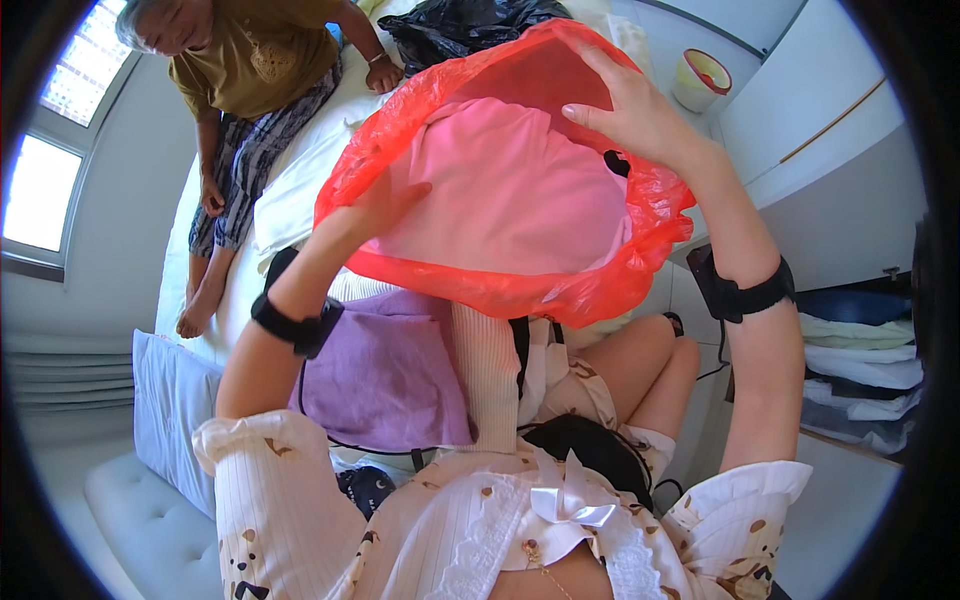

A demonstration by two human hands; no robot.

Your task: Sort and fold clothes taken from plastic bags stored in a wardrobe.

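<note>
A red plastic bag (600, 296) is spread wide at its mouth in front of me. Inside it lies pink cloth (510, 195), with a small black item (617, 163) showing at its right edge. My left hand (390, 199) holds the bag's left side, its thumb against the pink cloth and its fingers partly hidden by plastic. At the upper right rim, my right hand (630, 105) holds the bag with thumb and fingers spread wide. Below the bag, a folded purple cloth (390, 375) lies beside white ribbed fabric (484, 375).
A person (255, 67) sits on the bed (176, 277) at upper left. A black plastic bag (465, 30) rests at the far end. To the right are a small bin (701, 79), white cabinets (817, 112) and an open compartment with folded clothes (862, 352).
</note>
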